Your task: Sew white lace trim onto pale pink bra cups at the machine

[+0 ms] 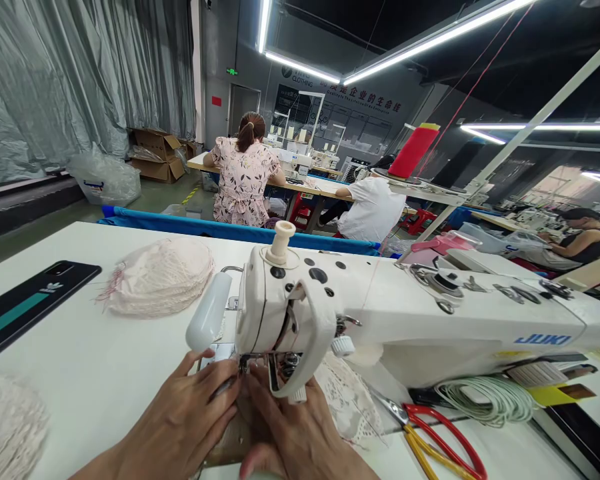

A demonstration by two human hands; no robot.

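Our left hand [185,407], fingers together, and right hand [305,427], thumb spread, sit under the glossy white sewing machine [410,320], perhaps for control, any pinch too hidden to tell, with white openwork lace fabric [354,398] beside the right one and red-and-yellow-handled metal scissors [404,416] beyond, seemingly within reach.

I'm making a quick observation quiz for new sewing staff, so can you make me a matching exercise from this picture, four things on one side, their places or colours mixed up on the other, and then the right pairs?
Things
1. The person's right hand
2. Thread cone
3. Phone
4. Coil of cord

Places and colours
A. Pale green
B. Lying flat on the table, at the far left of the picture
C. Beneath the head of the sewing machine
D. Bright red

Right pairs: 1-C, 2-D, 3-B, 4-A
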